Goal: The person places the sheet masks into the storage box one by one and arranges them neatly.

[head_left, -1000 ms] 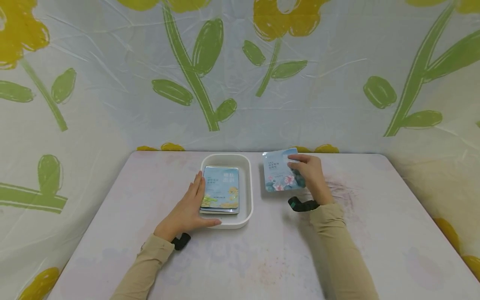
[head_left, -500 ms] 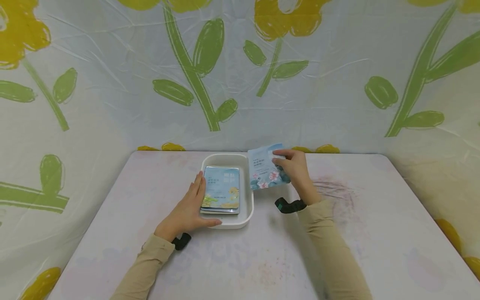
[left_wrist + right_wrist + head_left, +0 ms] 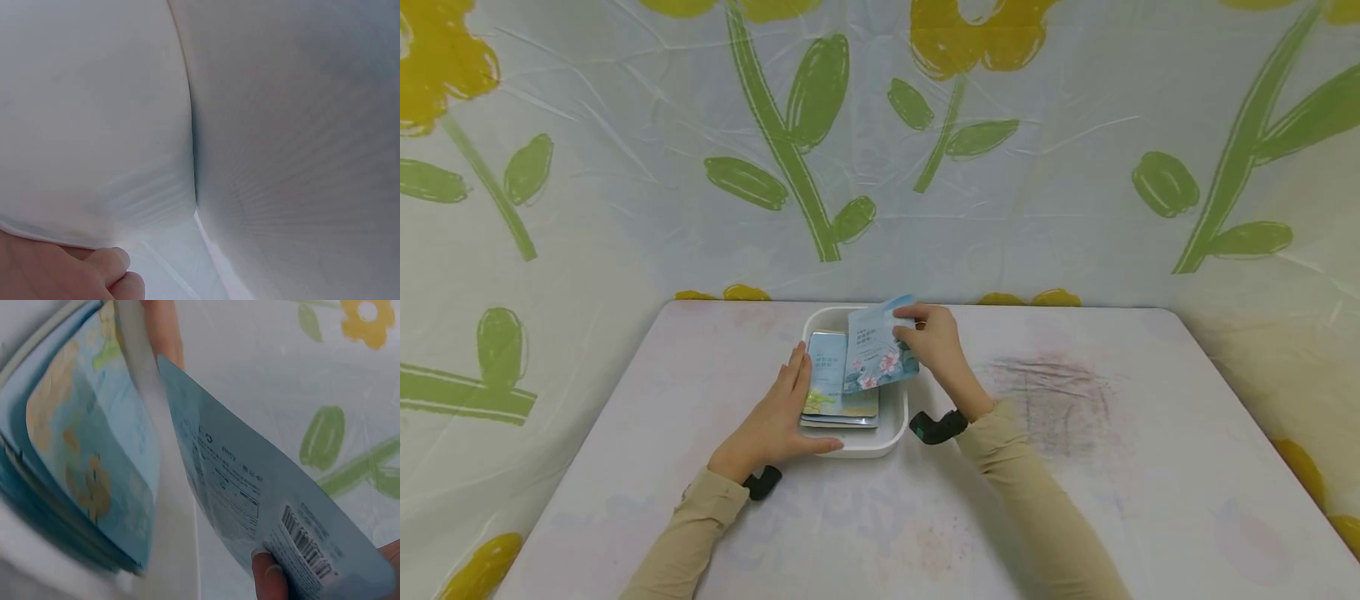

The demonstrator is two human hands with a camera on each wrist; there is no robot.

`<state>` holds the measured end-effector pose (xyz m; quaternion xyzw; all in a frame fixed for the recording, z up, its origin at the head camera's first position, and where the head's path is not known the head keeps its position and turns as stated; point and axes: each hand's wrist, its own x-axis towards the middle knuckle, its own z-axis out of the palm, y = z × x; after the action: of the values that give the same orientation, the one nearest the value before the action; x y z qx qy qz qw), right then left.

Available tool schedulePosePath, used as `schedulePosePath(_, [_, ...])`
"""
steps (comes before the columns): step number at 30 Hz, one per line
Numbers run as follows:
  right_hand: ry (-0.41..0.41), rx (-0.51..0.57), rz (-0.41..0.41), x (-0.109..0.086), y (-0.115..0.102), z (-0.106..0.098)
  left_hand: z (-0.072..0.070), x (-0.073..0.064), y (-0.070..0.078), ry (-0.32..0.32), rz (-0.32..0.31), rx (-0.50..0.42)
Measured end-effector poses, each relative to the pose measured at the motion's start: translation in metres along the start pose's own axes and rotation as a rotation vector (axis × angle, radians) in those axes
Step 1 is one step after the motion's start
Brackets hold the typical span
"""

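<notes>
A light-blue sachet (image 3: 872,346) with pink flowers is pinched at its right side by my right hand (image 3: 934,340). It is tilted over the white tray (image 3: 892,429), overlapping a stack of sachets (image 3: 826,379) in the head view. The right wrist view shows the printed back of the held sachet (image 3: 244,481) with a barcode, my thumb (image 3: 270,578) pressed on it. Blue sachets with yellow flowers (image 3: 94,437) lie piled inside the tray. My left hand (image 3: 775,417) rests along the tray's left side, fingers straight, thumb spread across the near end.
The tray stands on a pale table (image 3: 880,533) near its back edge. Behind and at both sides hangs a white cloth (image 3: 1045,217) printed with flowers and leaves. Dark wrist cameras (image 3: 937,427) sit at both cuffs.
My right hand has carried the pink-flowered sachet leftward from beside the tray to over the stack. The left hand and tray have stayed in place.
</notes>
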<state>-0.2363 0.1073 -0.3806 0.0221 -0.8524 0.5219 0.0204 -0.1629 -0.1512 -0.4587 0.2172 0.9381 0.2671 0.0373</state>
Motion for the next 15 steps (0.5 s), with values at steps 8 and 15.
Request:
schedulePosePath(8, [-0.067,0.003,-0.021,-0.005,-0.006,0.030,-0.001,0.000,0.001,0.004,0.001,0.005])
schedulePosePath(15, [-0.107,-0.013,-0.021,-0.005,-0.009,0.046,-0.001,0.000,-0.001,0.016,0.017,0.010])
